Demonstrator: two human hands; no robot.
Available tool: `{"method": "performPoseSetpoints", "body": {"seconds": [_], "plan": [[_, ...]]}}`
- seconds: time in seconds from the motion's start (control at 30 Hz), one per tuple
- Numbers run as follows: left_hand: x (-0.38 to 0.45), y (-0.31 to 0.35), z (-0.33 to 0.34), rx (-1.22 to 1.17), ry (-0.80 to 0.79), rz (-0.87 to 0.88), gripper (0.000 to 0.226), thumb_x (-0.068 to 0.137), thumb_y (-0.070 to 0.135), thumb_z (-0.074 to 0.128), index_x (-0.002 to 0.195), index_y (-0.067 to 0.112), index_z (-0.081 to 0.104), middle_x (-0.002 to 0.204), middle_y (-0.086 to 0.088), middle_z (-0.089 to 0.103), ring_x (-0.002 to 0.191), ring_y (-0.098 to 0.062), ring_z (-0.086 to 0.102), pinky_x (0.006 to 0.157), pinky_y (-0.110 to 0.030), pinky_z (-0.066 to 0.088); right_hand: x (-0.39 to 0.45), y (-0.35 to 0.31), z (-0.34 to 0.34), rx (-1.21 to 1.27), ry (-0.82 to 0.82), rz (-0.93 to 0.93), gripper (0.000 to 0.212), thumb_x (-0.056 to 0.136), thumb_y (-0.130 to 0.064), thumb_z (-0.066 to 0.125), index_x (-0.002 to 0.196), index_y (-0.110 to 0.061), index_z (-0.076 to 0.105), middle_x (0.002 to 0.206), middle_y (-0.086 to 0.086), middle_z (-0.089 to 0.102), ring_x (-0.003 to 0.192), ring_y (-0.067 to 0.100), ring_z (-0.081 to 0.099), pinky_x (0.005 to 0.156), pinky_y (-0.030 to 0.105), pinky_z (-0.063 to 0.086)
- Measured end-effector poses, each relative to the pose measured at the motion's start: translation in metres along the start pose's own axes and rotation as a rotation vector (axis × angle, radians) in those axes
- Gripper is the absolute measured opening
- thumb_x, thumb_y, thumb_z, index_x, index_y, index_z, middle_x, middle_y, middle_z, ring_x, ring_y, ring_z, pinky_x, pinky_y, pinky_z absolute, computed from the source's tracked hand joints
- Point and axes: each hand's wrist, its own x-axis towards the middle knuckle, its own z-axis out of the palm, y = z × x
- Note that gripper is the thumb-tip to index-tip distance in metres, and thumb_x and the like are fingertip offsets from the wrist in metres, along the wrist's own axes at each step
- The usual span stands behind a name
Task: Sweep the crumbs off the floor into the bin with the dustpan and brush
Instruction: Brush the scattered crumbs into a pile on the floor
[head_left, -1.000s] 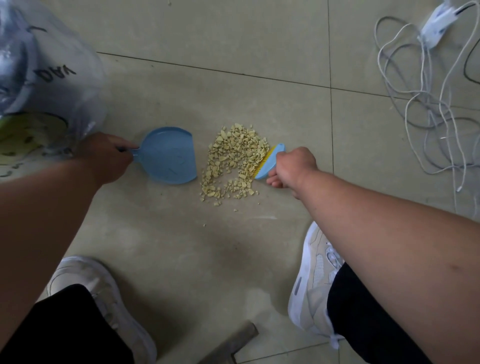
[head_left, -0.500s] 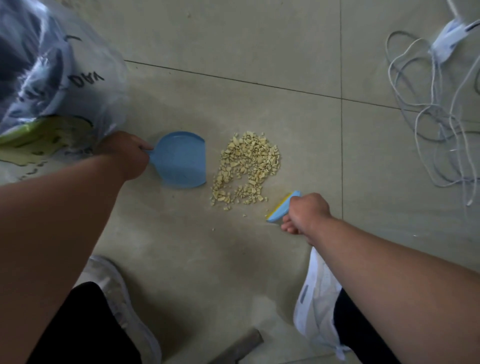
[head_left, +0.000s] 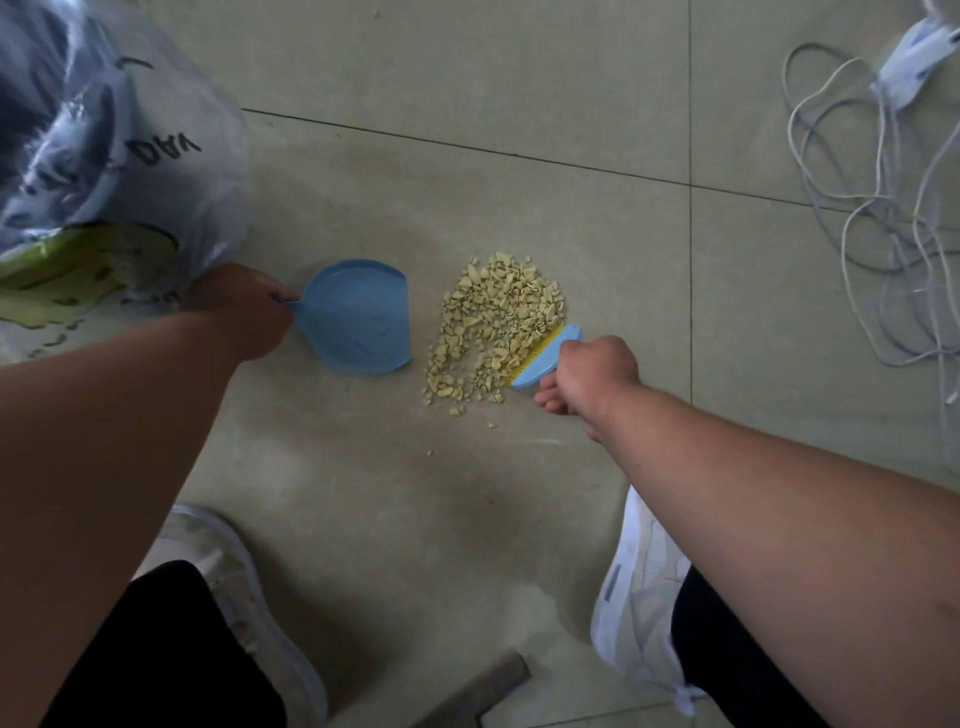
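L hand (head_left: 244, 312) grips dustpan (head_left: 356, 318), R hand (head_left: 592, 374) grips brush (head_left: 545, 356) touching crumbs (head_left: 496, 322)

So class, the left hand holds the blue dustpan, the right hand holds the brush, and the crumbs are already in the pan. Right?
Not quite. The head view shows the crumbs on the floor between dustpan and brush; the pan holds none. The hands, left and right, are as stated.

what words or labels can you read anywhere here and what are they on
"VAD", as it appears upside down in dark letters: on the clear plastic bag lining the bin; more print beside it is creased and unreadable.
Dark marks on the green and white packet inside the bag: too blurred to read.
Dustpan, brush, shoes: no text visible.
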Motion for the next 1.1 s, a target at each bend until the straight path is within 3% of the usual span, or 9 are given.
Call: {"method": "performPoseSetpoints", "body": {"seconds": [0.23, 0.37, 0.5, 0.67, 0.87, 1.0, 1.1], "plan": [[-0.005, 0.003, -0.007, -0.049, -0.033, -0.021, 0.023, 0.087, 0.024, 0.077, 0.105, 0.011, 0.083, 0.102, -0.015, 0.080, 0.099, -0.034, 0.073, 0.089, -0.045, 0.059, -0.002, 0.000, -0.004, 0.019, -0.020, -0.052, 0.024, 0.100, -0.013, 0.045, 0.092, 0.002, 0.061, 0.076, 0.024, 0.072, 0.051, 0.032, 0.072, 0.042, 0.030, 0.052], [-0.005, 0.009, -0.010, -0.045, -0.061, -0.045, 0.024, 0.091, 0.017, 0.070, 0.112, 0.010, 0.081, 0.111, -0.015, 0.077, 0.107, -0.035, 0.070, 0.095, -0.044, 0.056, -0.026, 0.009, -0.007, -0.163, -0.223, -0.193, 0.023, 0.101, -0.010, 0.047, 0.085, 0.002, 0.060, 0.070, 0.022, 0.069, 0.042, 0.025, 0.067, 0.038, 0.028, 0.053], [-0.002, 0.008, -0.009, -0.028, -0.109, -0.136, 0.033, 0.095, 0.012, 0.057, 0.122, 0.017, 0.076, 0.123, -0.014, 0.071, 0.117, -0.034, 0.065, 0.099, -0.036, 0.050, -0.031, 0.026, -0.004, -0.206, -0.320, -0.239, 0.024, 0.100, -0.016, 0.052, 0.089, 0.001, 0.066, 0.071, 0.019, 0.073, 0.055, 0.035, 0.074, 0.046, 0.033, 0.058], [-0.007, 0.006, -0.010, -0.003, -0.043, -0.032, 0.025, 0.093, 0.017, 0.070, 0.113, 0.005, 0.080, 0.113, -0.019, 0.076, 0.109, -0.037, 0.069, 0.096, -0.043, 0.055, -0.033, 0.040, 0.004, -0.323, -0.464, -0.228, 0.022, 0.100, -0.015, 0.053, 0.093, 0.001, 0.066, 0.071, 0.016, 0.073, 0.055, 0.030, 0.072, 0.051, 0.036, 0.060], [-0.009, 0.008, -0.011, 0.035, -0.045, 0.021, 0.024, 0.095, 0.016, 0.069, 0.115, 0.007, 0.080, 0.117, -0.020, 0.076, 0.112, -0.037, 0.068, 0.097, -0.042, 0.054, -0.044, 0.046, 0.018, -0.348, -0.631, -0.220, 0.019, 0.105, -0.014, 0.048, 0.096, -0.002, 0.061, 0.070, 0.015, 0.071, 0.050, 0.025, 0.069, 0.045, 0.029, 0.055], [-0.007, 0.008, -0.010, -0.048, -0.110, -0.151, 0.034, 0.097, 0.013, 0.055, 0.124, 0.016, 0.075, 0.125, -0.014, 0.071, 0.119, -0.034, 0.064, 0.101, -0.036, 0.050, -0.047, 0.047, 0.029, -0.346, -0.561, -0.279, 0.018, 0.100, -0.012, 0.051, 0.086, -0.007, 0.061, 0.067, 0.012, 0.071, 0.048, 0.024, 0.069, 0.044, 0.030, 0.055], [-0.007, 0.008, -0.009, -0.068, -0.119, -0.155, 0.034, 0.096, 0.014, 0.055, 0.123, 0.018, 0.075, 0.123, -0.013, 0.072, 0.117, -0.033, 0.065, 0.099, -0.035, 0.050, -0.047, 0.046, 0.031, -0.332, -0.433, -0.314, 0.016, 0.090, -0.013, 0.054, 0.080, -0.004, 0.063, 0.067, 0.017, 0.073, 0.048, 0.027, 0.070, 0.049, 0.040, 0.059]]}}
